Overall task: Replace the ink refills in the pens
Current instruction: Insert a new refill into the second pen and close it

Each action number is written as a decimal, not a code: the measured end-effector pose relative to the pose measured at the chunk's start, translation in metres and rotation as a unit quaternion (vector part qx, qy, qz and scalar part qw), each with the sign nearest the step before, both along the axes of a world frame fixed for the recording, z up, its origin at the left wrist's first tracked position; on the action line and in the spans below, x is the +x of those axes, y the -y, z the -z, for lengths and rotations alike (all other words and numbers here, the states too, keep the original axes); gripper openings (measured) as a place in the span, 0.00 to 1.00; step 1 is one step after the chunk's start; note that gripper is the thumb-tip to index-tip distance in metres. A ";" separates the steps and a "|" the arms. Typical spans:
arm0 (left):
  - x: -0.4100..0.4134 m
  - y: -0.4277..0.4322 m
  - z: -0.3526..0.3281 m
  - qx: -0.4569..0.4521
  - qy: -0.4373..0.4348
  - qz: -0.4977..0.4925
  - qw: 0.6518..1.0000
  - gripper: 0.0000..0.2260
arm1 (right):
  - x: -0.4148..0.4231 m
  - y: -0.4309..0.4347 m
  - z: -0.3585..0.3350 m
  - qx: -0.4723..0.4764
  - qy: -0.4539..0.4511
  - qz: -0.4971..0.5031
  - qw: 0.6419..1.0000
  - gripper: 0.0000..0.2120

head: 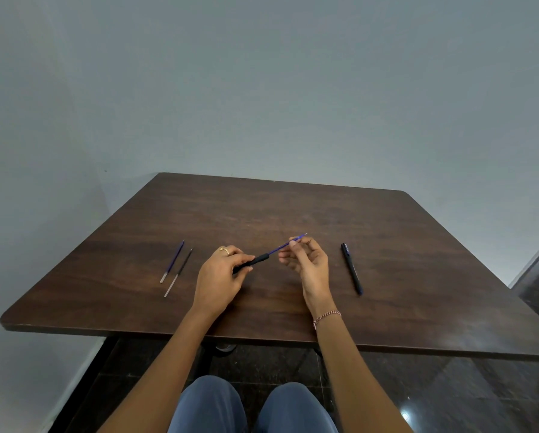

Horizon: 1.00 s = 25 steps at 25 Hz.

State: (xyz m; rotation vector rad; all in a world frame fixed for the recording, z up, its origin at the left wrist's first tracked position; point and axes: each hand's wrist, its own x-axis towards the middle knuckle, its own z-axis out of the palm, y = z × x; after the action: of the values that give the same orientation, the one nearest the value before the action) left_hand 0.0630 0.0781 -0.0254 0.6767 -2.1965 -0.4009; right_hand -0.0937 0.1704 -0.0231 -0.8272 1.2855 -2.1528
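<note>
Dark wood-grain worktop [262, 207] carries all parts. We hold the black pen barrel [257, 260] in our left hand [221, 276], fingers curled round its rear section. Our right hand [308, 264] pinches the blue refill [280, 246] near its tip between thumb and fingers; the refill's lower end sits inside the barrel mouth. A spare blue refill [172, 260] and a spare black refill [179, 273] lie side by side at the left. A second black pen [352, 268] lies at the right, apart from both hands.
</note>
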 end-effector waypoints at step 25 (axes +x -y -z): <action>0.001 0.002 0.003 0.015 -0.084 0.008 0.996 0.10 | 0.004 0.004 0.005 0.082 -0.117 -0.038 0.989 0.10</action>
State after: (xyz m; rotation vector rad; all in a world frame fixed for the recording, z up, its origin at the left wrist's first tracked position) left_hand 0.0643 0.0764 -0.0283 0.6193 -2.0418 -0.4827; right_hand -0.0895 0.1660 -0.0284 -1.0662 1.4976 -1.9032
